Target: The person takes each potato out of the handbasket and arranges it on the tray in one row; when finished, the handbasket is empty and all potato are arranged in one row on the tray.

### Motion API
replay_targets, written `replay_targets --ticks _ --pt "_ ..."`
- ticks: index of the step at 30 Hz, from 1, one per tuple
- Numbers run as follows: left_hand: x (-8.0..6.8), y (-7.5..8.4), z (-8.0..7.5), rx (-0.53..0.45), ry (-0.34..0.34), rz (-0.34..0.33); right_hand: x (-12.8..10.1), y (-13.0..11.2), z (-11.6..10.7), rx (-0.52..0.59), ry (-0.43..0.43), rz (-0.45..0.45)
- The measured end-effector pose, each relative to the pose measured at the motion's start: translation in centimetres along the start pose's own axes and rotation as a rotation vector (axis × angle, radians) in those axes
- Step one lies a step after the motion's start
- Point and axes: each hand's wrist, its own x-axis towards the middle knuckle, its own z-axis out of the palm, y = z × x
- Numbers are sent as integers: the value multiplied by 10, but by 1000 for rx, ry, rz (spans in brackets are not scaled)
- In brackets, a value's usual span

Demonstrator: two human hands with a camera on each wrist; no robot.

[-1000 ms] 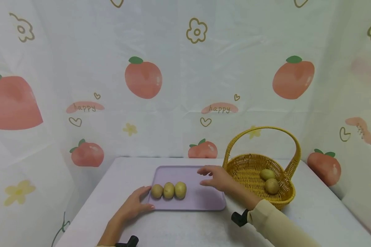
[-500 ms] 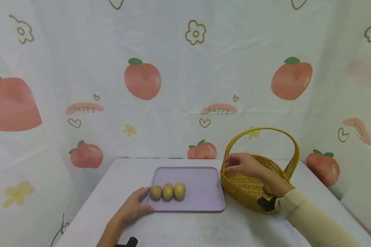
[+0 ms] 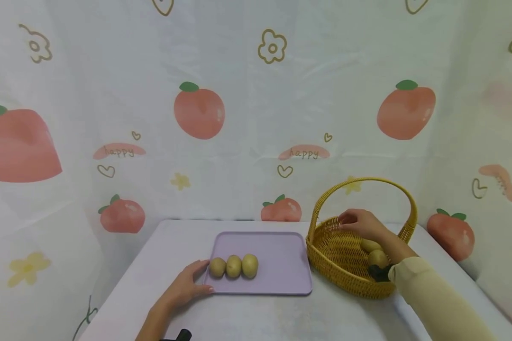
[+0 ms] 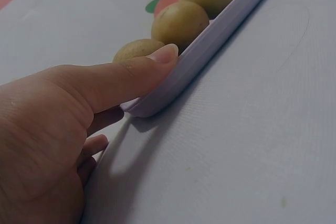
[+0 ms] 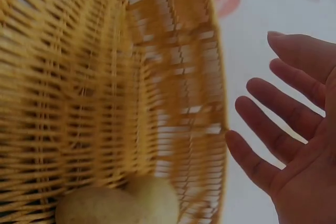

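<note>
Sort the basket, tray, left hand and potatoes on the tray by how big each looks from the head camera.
Largest to smallest:
1. Basket, counting its handle
2. Tray
3. Left hand
4. Potatoes on the tray; the three look too alike to rank

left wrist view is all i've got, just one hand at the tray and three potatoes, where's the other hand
Observer: The right hand is up at the wicker basket, which stands on the right side of the table.
Operator: is it holding anything
Observer: No, the right wrist view shows its fingers spread and relaxed with nothing in them.
Operator: ok and is the basket empty
Observer: It isn't: two potatoes lie inside, next to each other.
</note>
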Motion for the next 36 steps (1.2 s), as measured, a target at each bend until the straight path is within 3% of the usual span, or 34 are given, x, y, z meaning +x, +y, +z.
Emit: replay_targets --ticks 9,14,18,21,29,36 --pt "0 3 1 1 1 -1 -6 34 -4 -60 -34 174" --pt "-1 5 0 9 3 -3 -9 48 -6 -39 -81 237" --pt "-1 5 0 12 1 -1 -8 53 -5 -34 -130 233" --pt "-1 4 1 8 1 -2 -5 55 -3 -92 -167 208" --pt "0 1 1 11 5 0 -3 59 3 -222 -255 273" --pt "0 1 0 9 2 1 -5 61 6 -274 -288 224"
